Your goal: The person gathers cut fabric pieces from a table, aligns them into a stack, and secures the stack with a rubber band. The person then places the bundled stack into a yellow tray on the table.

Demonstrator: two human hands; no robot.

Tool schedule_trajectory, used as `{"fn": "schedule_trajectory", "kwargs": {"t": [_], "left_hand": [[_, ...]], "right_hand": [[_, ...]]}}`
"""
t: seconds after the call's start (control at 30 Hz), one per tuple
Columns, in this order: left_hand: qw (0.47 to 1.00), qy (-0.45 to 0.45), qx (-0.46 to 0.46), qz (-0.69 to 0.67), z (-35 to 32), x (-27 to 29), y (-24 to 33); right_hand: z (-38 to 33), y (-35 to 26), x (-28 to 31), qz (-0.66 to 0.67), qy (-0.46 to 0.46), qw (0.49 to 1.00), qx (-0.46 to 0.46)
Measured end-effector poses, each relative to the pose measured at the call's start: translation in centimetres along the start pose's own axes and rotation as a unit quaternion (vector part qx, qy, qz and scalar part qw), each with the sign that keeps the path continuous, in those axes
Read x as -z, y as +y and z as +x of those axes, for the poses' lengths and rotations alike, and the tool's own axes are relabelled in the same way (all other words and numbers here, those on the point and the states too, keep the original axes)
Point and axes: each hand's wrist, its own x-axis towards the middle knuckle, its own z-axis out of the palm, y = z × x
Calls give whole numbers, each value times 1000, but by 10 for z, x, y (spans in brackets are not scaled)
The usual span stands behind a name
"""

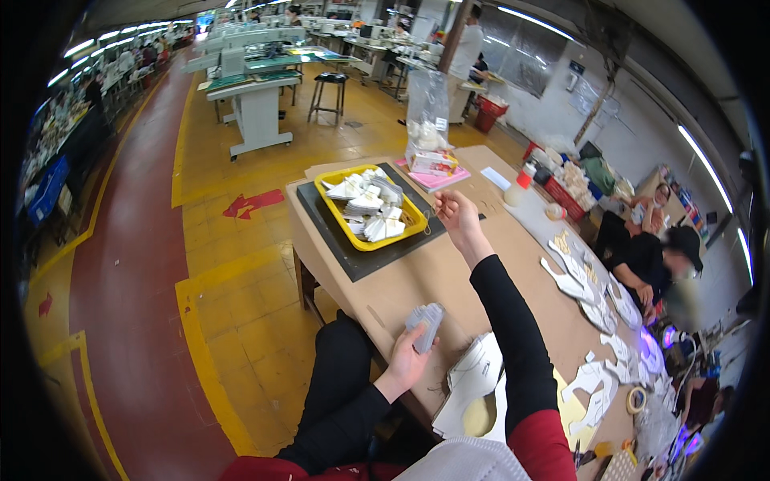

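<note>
The left hand [407, 358], low in the centre of the frame, is closed around a small grey stack of flat pieces [425, 325] at the near edge of the counter [417, 276]. The right hand [455, 212] reaches up toward the middle of the frame, fingers pinched; what they hold is too small to tell. Just left of it a yellow tray [411, 210] of white cut pieces rests on a dark mat [337, 240]. White cut shapes [597, 309] lie along the counter's right side.
</note>
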Motion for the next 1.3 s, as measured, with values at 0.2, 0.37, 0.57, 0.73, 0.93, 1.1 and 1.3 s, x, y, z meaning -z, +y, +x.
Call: {"fn": "schedule_trajectory", "kwargs": {"t": [0.2,0.37,0.57,0.73,0.93,1.1,1.3], "left_hand": [[1000,7,14,-21,-5,-3,4],[995,-53,31,-78,-8,8,17],[972,-159,159,-70,-12,11,12],[975,-143,171,22,-13,12,18],[937,-137,157,280,-18,-21,14],[889,-174,157,394,-12,-32,2],[889,-81,44,448,4,-60,1]], "right_hand": [[-58,-18,22,-59,-126,990,-30],[-144,-13,44,-218,-247,941,-82],[-224,-8,90,-193,-306,905,-226],[-247,0,100,-179,-334,915,-138],[-272,-20,101,-529,-245,801,135],[-300,-24,78,-567,-320,707,275],[-323,-53,76,-329,-360,802,346]]}}
